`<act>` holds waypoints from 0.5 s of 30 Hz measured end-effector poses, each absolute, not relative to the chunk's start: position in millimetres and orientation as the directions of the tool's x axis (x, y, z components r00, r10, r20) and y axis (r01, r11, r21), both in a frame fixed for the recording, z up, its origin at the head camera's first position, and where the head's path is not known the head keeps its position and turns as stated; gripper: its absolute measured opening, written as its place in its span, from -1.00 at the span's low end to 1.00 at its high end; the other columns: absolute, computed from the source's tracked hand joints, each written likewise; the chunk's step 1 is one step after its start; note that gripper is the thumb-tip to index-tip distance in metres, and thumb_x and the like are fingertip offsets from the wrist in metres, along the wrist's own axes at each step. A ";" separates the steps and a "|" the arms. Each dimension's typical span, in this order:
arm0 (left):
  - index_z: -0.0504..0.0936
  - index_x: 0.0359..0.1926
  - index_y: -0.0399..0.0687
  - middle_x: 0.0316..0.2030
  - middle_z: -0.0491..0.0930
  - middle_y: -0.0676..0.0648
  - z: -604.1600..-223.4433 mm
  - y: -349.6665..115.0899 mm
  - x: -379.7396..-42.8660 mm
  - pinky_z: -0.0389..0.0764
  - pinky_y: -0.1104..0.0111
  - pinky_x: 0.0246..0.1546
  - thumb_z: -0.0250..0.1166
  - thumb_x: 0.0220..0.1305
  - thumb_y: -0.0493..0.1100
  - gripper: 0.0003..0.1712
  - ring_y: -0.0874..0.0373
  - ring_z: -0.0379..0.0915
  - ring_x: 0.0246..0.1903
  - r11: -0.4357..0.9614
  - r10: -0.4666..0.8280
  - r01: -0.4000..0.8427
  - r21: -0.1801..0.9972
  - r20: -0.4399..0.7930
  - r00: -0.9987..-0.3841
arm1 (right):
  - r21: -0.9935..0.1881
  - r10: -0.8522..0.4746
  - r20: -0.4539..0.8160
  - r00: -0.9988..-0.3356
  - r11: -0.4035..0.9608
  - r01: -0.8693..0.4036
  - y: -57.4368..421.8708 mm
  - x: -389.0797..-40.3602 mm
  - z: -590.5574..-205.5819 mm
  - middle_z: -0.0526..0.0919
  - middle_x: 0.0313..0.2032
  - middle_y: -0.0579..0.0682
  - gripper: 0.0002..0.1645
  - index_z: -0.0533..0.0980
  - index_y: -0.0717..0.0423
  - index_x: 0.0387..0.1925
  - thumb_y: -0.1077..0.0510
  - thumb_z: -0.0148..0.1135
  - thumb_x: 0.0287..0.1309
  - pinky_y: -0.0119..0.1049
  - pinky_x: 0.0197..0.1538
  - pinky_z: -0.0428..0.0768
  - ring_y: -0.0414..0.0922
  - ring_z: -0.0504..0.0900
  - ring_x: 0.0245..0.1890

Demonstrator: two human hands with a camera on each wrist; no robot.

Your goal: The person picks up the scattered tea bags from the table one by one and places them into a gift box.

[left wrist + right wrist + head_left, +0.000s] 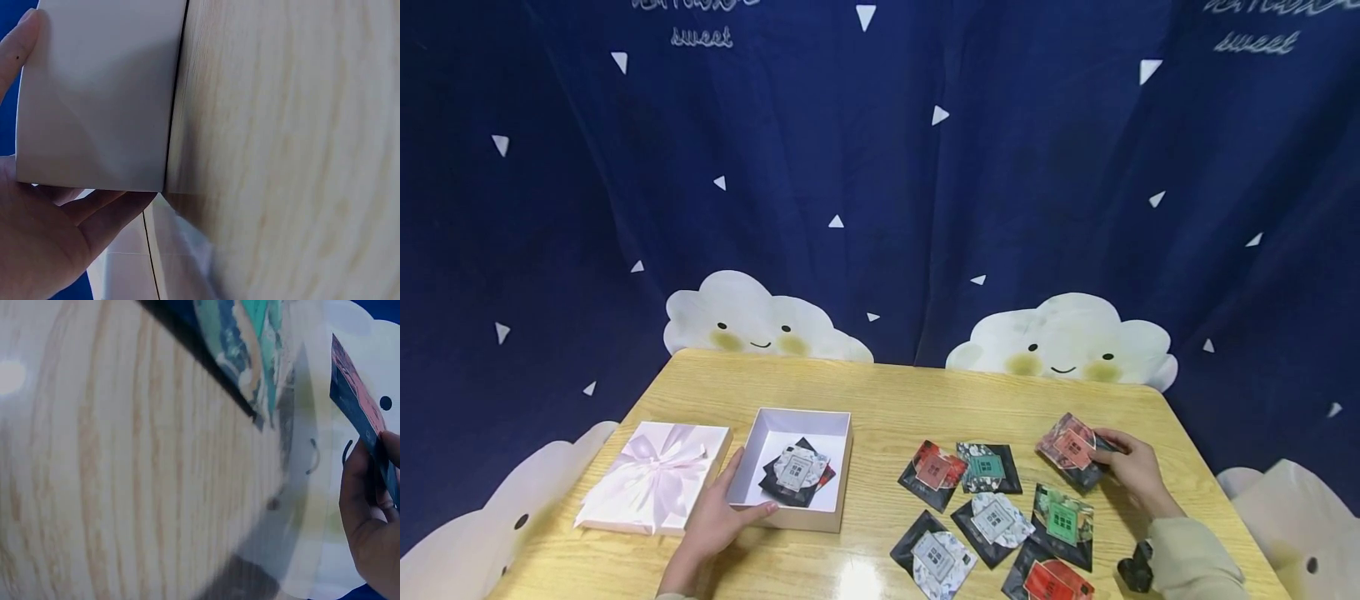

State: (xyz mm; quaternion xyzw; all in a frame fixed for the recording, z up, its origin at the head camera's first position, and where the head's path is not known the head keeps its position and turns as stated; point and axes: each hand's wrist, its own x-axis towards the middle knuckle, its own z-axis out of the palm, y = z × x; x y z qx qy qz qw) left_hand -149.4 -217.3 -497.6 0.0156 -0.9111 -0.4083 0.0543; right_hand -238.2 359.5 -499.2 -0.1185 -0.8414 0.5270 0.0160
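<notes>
Left hand (pixel 715 518) grips box (pixel 812 518), 8 o'clock | right hand (pixel 1137 471) pinches packet (pixel 1069 450), box's 3 o'clock — edge-only hold could slip

Seven loose packets (pixel 992 519), one open box (pixel 814 520)

Your pale wooden table (pixel 887 396) carries a ribboned lid (pixel 651 479) at the left, an open box (pixel 808 520) just beside it, and, toward your right, six flat patterned packets (pixel 1063 525) in a loose group
</notes>
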 end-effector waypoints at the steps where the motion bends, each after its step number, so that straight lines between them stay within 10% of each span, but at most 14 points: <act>1: 0.01 0.34 -0.35 0.21 0.17 -0.47 -497.6 -217.3 -149.3 0.22 -0.13 0.09 0.51 -0.25 0.05 0.24 -0.39 0.20 0.11 0.667 -0.073 0.015 0.745 0.085 -0.994 | -0.891 0.219 -0.097 -0.971 0.415 0.183 358.7 -237.7 -498.2 0.35 0.04 0.38 -0.37 0.23 0.46 0.17 0.30 0.18 0.08 -0.48 -0.35 0.54 -0.46 0.43 -0.39; 15: 0.01 0.34 -0.36 0.21 0.17 -0.45 -497.1 -217.0 -148.9 0.23 -0.11 0.10 0.51 -0.25 0.06 0.24 -0.37 0.20 0.11 0.667 -0.070 0.026 0.744 0.098 -0.993 | -0.846 0.241 0.029 -0.970 0.522 0.104 376.1 -267.7 -544.0 0.40 0.10 0.24 -0.33 0.35 0.27 0.15 0.03 0.27 0.06 -0.63 -0.35 0.45 -0.16 0.39 -0.09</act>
